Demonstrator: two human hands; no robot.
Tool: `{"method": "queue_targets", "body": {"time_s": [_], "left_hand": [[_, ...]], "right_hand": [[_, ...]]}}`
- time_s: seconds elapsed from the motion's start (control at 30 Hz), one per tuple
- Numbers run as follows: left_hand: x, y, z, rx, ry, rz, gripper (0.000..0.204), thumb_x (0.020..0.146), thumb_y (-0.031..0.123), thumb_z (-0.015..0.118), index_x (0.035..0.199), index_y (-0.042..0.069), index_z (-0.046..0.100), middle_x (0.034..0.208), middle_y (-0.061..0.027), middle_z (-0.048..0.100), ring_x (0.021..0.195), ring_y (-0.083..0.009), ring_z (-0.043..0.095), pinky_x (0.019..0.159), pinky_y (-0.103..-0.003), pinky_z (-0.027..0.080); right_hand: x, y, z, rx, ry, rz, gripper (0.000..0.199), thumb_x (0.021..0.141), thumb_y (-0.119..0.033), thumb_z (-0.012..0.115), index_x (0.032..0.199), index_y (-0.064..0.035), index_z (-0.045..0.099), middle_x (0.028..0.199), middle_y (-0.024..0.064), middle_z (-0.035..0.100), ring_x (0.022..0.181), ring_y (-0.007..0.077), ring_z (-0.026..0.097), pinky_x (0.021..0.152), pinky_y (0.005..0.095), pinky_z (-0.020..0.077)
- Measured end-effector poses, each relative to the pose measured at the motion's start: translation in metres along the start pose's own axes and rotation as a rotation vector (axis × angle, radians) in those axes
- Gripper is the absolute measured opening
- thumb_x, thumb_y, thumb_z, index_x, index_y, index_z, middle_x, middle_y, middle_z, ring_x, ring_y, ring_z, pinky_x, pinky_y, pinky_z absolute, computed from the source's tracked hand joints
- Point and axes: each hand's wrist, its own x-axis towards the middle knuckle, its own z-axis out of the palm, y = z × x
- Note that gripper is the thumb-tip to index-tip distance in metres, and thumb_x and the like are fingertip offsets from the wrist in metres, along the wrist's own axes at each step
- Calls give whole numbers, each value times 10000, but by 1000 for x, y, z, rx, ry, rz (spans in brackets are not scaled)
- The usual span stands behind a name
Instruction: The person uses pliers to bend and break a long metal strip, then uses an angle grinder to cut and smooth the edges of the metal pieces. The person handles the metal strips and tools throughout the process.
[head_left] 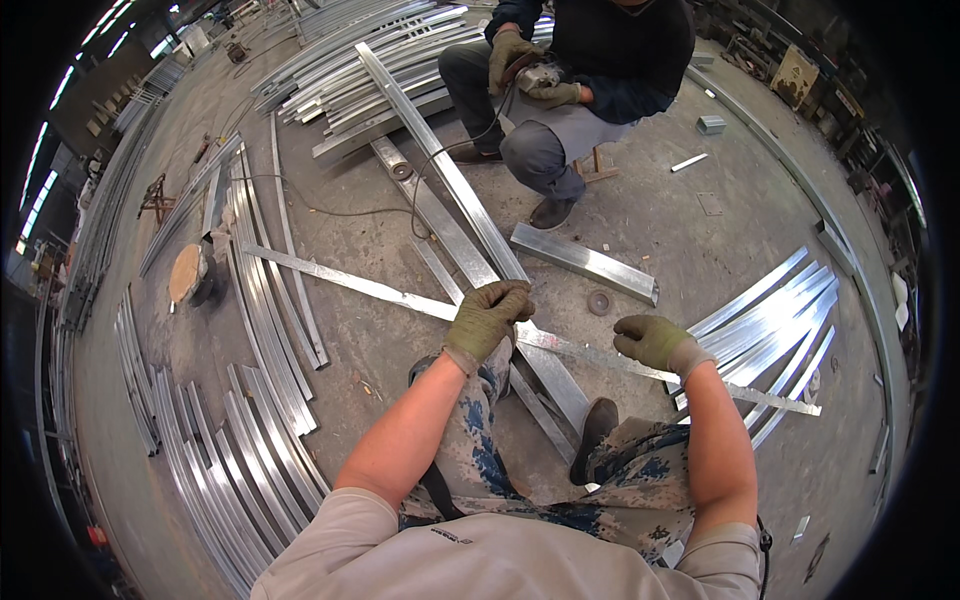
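Note:
My left hand [487, 322], in a green work glove, is closed on a long, flat metal strip [350, 282] that slants across in front of me, over my legs. The near end of a long silver metal channel [440, 165] meets this hand at its fingertips; whether it is gripped too I cannot tell. My right hand [655, 343], gloved alike, has its fingers curled together just above the strip's right part. What those fingers hold, if anything, is hidden. Beneath the strip, a wide metal bar [440, 215] lies slanting toward my feet.
Opposite me a seated person in gloves holds a power tool [540, 76] with a trailing cable [350, 212]. Metal profiles [235, 440] lie at left, more [770, 310] at right, and a stack [340, 105] behind. A short box section [585, 262] and a round disc [599, 302] are nearby.

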Motion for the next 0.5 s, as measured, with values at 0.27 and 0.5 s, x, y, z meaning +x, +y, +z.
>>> {"method": "queue_targets", "body": {"time_s": [0.27, 0.5], "left_hand": [[2, -3, -1, 11, 5, 5, 308, 1002, 214, 724, 1207, -14, 706, 964, -83, 744, 857, -149, 702, 809, -290, 580], [1, -2, 0, -1, 3, 11, 304, 1003, 206, 721, 1206, -21, 705, 963, -86, 745, 857, -150, 702, 811, -291, 581]], "right_hand": [[0, 1, 0, -1, -6, 11, 505, 931, -366, 613, 1316, -44, 673, 1288, 196, 703, 1201, 350, 666, 1041, 398, 502], [-1, -1, -1, -13, -5, 8, 507, 930, -369, 612, 1314, -44, 674, 1286, 194, 704, 1204, 347, 664, 1043, 396, 500]]}}
